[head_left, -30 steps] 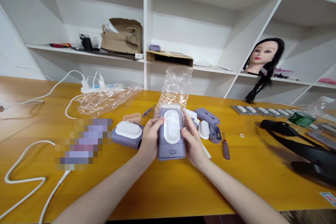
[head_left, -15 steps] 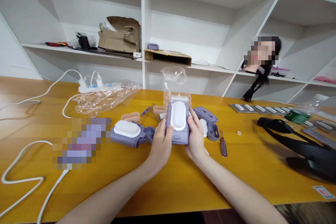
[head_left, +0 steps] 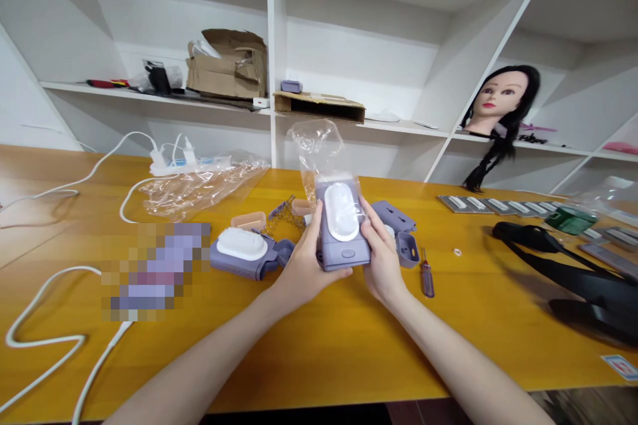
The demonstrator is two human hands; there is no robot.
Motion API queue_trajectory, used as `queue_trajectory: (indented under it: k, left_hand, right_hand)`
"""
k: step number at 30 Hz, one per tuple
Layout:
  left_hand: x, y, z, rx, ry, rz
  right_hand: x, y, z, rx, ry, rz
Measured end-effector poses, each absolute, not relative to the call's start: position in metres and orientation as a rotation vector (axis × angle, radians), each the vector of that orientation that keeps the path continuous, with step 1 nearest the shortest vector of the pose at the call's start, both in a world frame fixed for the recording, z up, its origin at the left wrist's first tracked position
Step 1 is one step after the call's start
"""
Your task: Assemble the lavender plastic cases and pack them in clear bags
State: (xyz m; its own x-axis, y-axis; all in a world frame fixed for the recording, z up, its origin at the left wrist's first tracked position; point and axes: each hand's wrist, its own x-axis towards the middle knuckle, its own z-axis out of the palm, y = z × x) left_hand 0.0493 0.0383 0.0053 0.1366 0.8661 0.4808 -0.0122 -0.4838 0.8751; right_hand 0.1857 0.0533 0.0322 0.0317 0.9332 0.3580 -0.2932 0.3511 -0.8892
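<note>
Since the earlier frame, the lilac-and-white plastic device (head_left: 343,226) has been tilted a bit to the left, its clear bag (head_left: 316,149) sticking out the top. It's clamped from both sides by the left hand (head_left: 304,259) and right hand (head_left: 381,259), over the bench (head_left: 319,345), just beside a small screwdriver (head_left: 427,273).

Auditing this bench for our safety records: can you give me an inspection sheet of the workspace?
Surface: orange wooden table; a pixelated patch hides one item.
Job's things: lilac device with white oval pad, inside clear plastic bag.
Clutter: second lilac device, screwdriver, loose plastic sheet, black strap.
Grippers: left hand and right hand grip the device's sides.
Cables: white cable loops across the table; power strip holds plugs.
Surroundings: white shelving holds cardboard and a mannequin head.
</note>
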Motion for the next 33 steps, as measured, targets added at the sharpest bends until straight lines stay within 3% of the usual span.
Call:
queue_trajectory:
  k: [6,13,20,27,33]
  left_hand:
    - [0.048,0.046,0.007,1.436,0.776,1.593]
    - [0.054,0.044,0.007,1.296,0.719,1.682]
    - [0.055,0.038,0.000,1.468,1.043,1.662]
    - [0.045,0.042,-0.002,2.041,1.214,1.862]
    - [0.040,0.025,0.018,1.753,1.174,1.617]
  right_hand:
    - [0.177,0.036,0.031,-0.642,-1.459,1.026]
    - [0.180,0.037,0.039,-0.744,-1.310,0.925]
    - [0.190,0.054,0.045,-0.664,-0.801,1.263]
    - [0.187,0.059,0.046,-0.700,-0.724,1.516]
    - [0.185,0.055,0.040,-0.874,-0.915,1.448]
